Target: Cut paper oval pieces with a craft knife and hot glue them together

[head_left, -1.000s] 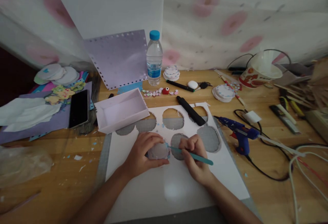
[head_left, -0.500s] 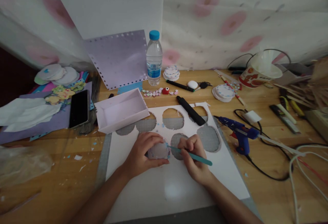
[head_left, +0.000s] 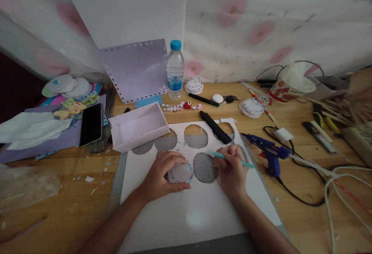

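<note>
My left hand [head_left: 162, 177] curls around a small round white disc [head_left: 180, 172] with blue and purple bits along its edge, thumb and fingers on its rim. In my right hand [head_left: 233, 170] is a thin teal stick-like tool [head_left: 247, 164], gripped like a pen; its tip points left, apart from the disc. Both hands are over a white sheet [head_left: 174, 215] with several round holes cut in it. The sheet lies on a grey cutting mat [head_left: 205, 168], visible through the holes. Just behind my right hand lies a thick black marker-like tube [head_left: 215, 127].
Behind the sheet are a pale box [head_left: 139, 126], a water bottle [head_left: 175, 69] and stacks of decorated discs [head_left: 251, 107]. On the right sit a blue glue gun [head_left: 269, 151], cables [head_left: 302, 197] and a paper cup [head_left: 290, 87]. A phone [head_left: 91, 124] lies left.
My right hand has moved right and slightly up, drawing the teal tool's tip away from the disc. My left hand stays on the disc.
</note>
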The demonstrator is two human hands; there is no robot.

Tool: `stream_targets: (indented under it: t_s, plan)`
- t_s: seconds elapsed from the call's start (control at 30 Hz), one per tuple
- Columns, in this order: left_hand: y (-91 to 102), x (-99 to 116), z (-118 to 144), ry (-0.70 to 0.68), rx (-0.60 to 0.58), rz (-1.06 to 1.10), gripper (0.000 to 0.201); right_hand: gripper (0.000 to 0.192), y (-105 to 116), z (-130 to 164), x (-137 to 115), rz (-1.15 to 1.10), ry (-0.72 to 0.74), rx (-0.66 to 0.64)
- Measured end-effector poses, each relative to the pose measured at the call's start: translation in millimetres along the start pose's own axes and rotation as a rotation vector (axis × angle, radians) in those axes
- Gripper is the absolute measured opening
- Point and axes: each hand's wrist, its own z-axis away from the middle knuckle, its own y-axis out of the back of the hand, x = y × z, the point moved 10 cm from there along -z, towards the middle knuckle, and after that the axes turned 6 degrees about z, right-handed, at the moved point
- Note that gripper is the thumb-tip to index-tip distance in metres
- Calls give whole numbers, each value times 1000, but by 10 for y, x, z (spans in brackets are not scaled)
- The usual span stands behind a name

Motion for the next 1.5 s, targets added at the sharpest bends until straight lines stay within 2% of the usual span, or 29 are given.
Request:
stream_targets:
  t_s: [0.17,0.33,0.47,0.63,0.73,0.8,0.87,0.97,1.1,1.17,1.27,1.5]
  plan:
    - [-20,46,4,-21,-41,-10,57,22,-47,-37,122,-10,-119,-16]
    - [51,82,15,-10,-28,-27,69,24,-61,-51,153,7,-102,-49]
    - [180,170,79,-6,7,-96,61,21,-84,-70,167,23,-80,-94]
    - [254,258,289,17,66,-197,47,18,-174,-24,180,78,-58,-163]
    - [312,201,411,130,179,-161,30,17,-253,29,191,128,-56,-230]
    - [373,48,484,312,281,-52,21,17,-290,60,178,155,-31,-272]
    - [356,-162,557,550,325,129,31,16,-307,89,154,196,13,-306]
    - [203,-327,577,793,252,370,47,14,-310,138,106,333,95,-327]
    - [68,-351,537,909,143,462,51,13,-432,259,-40,640,281,-380]
    - [-1,-349,538,938,101,488,49,18,-577,350,-84,765,370,-471]
    - [-92,-333,535,934,61,545,44,16,-734,448,-91,880,441,-578]
    - [-185,-344,539,904,7,571,40,13,-780,484,-52,948,441,-622]
